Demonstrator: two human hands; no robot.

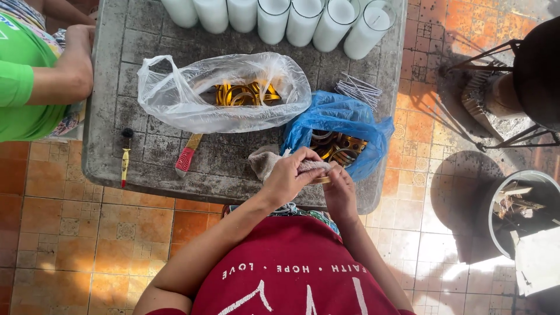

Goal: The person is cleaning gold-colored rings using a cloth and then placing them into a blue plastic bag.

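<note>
Working at the grey table (pixel 111 87), we pressed a beige cloth (pixel 263 161) with our left hand (pixel 287 176) around a gold ring (pixel 319 179) pinched in our right hand (pixel 340 189), just below the blue bag (pixel 344 119).

A crumpled clear plastic bag (pixel 224 93) of gold metal rings lies mid-table, stretching left. Just right and nearer, touching it, sits a smaller open blue plastic bag (pixel 338 131) holding more gold rings.

Worn grey table (pixel 105 87) on orange tile floor (pixel 70 233), strong sunlight & hard shadows at right.
</note>
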